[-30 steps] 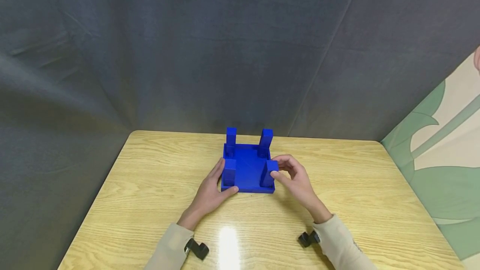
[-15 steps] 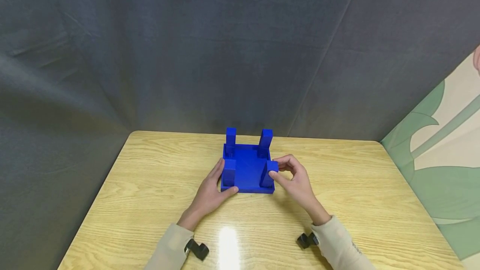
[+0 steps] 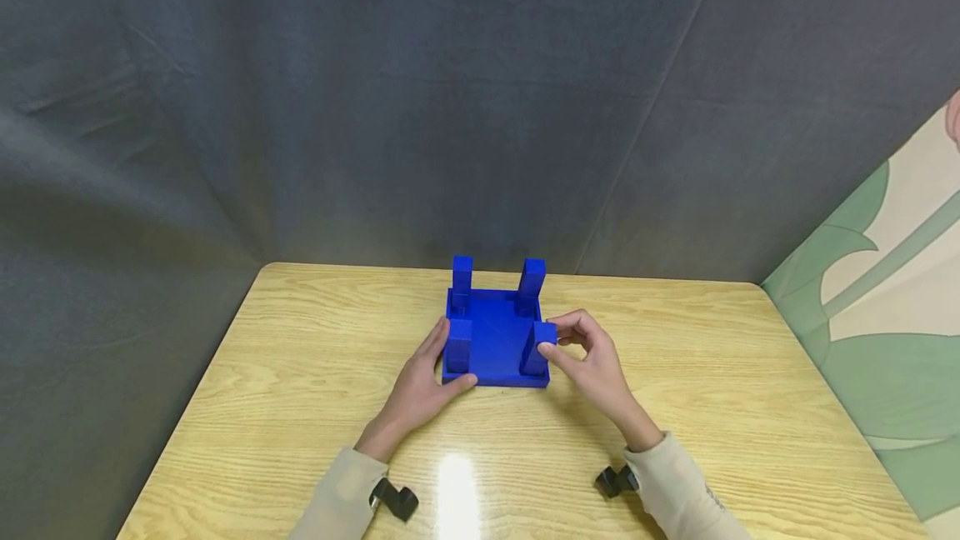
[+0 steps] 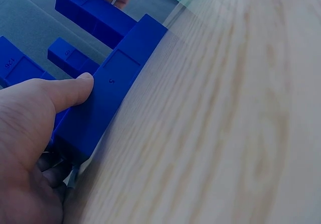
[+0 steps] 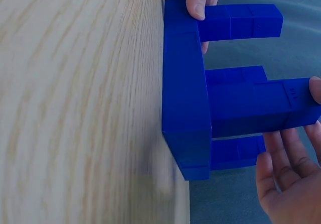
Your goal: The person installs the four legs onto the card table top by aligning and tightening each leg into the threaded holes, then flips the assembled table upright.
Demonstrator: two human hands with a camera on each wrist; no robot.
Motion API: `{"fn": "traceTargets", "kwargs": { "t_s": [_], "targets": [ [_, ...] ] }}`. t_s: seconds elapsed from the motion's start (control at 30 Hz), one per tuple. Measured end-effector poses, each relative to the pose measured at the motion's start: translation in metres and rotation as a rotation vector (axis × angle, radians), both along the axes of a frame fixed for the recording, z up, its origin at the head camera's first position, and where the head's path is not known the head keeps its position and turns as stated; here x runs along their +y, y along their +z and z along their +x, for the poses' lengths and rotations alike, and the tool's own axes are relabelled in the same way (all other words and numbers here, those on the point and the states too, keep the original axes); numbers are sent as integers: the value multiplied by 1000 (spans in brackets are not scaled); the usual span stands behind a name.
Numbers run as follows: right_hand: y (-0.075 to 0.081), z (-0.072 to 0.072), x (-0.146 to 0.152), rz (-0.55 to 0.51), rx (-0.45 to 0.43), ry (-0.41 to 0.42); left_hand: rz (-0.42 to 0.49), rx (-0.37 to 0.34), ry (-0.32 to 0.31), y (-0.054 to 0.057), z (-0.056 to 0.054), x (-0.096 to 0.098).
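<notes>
A square blue tray-like base [image 3: 495, 340] lies on the table with a blue post standing at each corner. My left hand [image 3: 416, 390] holds its front left corner, thumb on the near rim and fingers along the left side. Beside that hand rises the front left post [image 3: 459, 347]. My right hand [image 3: 596, 369] pinches the top of the front right post [image 3: 534, 350] between thumb and fingers; in the right wrist view this post [image 5: 261, 106] meets the base. The left wrist view shows a small mark on the base's side wall [image 4: 113, 83].
Two more blue posts, the back left post [image 3: 462, 283] and the back right post [image 3: 532, 286], stand at the far corners. The wooden table [image 3: 315, 357] ends at a dark grey curtain [image 3: 480, 107]. A patterned panel [image 3: 892, 307] borders the right side.
</notes>
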State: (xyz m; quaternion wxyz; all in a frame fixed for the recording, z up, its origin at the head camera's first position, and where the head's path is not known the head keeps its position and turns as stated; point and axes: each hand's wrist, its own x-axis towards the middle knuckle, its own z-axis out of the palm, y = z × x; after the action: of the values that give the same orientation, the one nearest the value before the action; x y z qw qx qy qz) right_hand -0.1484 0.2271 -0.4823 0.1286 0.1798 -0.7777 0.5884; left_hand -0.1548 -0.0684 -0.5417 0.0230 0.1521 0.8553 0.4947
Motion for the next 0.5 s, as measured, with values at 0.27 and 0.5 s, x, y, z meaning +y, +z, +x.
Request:
{"fn": "traceTargets", "kwargs": {
  "t_s": [0.27, 0.5],
  "targets": [
    [-6, -3, 4, -38, -1, 59, 3, -5, -11, 1, -1, 0],
    [-8, -5, 11, -23, 12, 132, 7, -5, -12, 1, -2, -2]
  ]
}}
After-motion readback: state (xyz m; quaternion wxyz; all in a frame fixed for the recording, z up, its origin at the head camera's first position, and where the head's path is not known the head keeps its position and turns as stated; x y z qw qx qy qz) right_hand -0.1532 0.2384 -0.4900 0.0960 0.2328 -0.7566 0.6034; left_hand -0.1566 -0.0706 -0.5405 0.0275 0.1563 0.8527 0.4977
